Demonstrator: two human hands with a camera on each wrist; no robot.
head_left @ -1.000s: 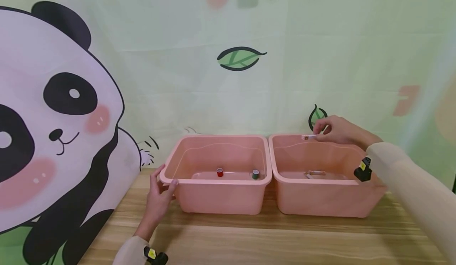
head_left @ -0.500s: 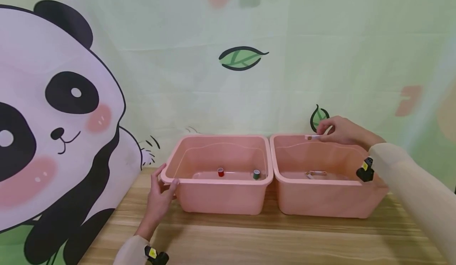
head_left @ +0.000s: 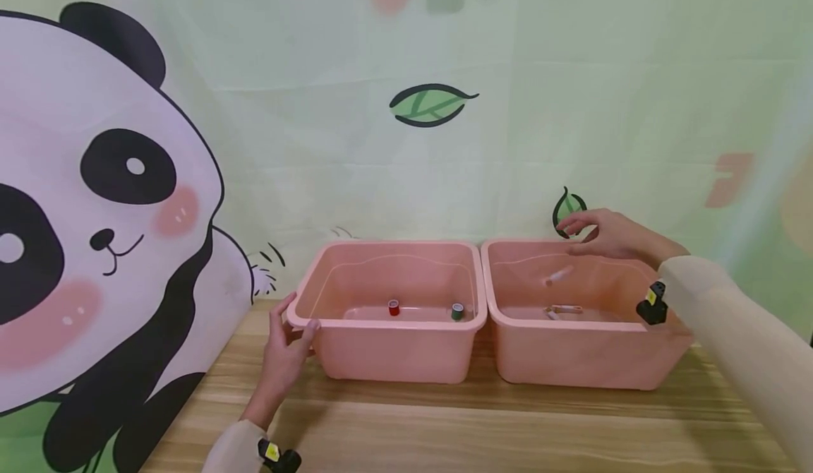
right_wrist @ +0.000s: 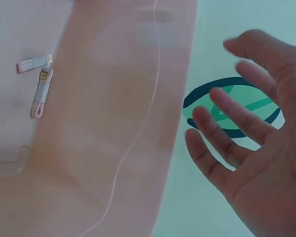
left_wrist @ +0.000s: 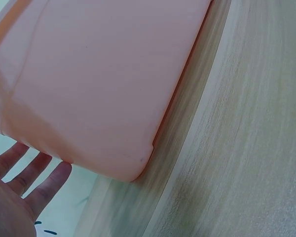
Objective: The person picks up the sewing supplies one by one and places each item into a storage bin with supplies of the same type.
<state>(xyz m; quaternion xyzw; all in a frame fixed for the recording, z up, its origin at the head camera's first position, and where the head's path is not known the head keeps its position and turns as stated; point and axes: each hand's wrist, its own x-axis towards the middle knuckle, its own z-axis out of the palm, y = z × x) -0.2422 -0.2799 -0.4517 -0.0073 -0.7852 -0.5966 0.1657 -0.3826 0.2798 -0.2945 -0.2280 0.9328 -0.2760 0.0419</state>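
My right hand point(head_left: 606, 234), fingers spread and holding nothing, is over the far rim of the right pink bin point(head_left: 571, 353). Below it a folded strip point(head_left: 559, 275), blurred in mid-air, falls inside that bin. On the bin floor lie two more folded strips with paper bands, which look like tape measures point(right_wrist: 41, 94); one point(right_wrist: 34, 63) lies at an angle to the other. My left hand point(head_left: 286, 353) grips the front left corner of the left pink bin point(head_left: 394, 353), thumb on the front rim and fingers against the side point(left_wrist: 49, 185).
A small red spool point(head_left: 394, 308) and a green spool point(head_left: 457, 310) stand apart on the left bin's floor. Both bins sit side by side on a wooden table point(head_left: 406, 430). Close behind hangs a green cloth point(head_left: 317, 141) printed with a panda and leaves.
My right hand moved slightly right while pinching the folded strip, then let it go, and the strip has dropped into the right bin. The left hand keeps its grip on the left bin.
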